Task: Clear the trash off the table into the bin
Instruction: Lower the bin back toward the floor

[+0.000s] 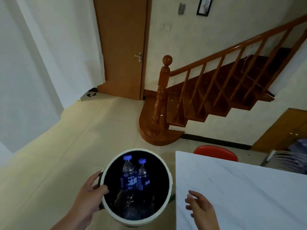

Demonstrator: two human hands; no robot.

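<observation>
A round white bin [167, 185] with a dark inside stands on the floor just left of the white table [249, 188]. Two clear water bottles with blue caps and blue labels lie inside it, the larger bottle [128, 176] to the left of the smaller bottle [142, 175]. My left hand [90, 196] grips the bin's left rim, thumb over the edge. My right hand [200, 207] hovers over the table's near left part, fingers spread, holding nothing. The visible tabletop carries no trash.
A red stool [216, 153] stands behind the table's far edge. A wooden staircase with a newel post [162, 97] rises at the right, a wooden door [123, 47] stands behind. A cabinet [282, 133] and a metal rack [285, 160] sit at the far right. Tiled floor spreads to the left.
</observation>
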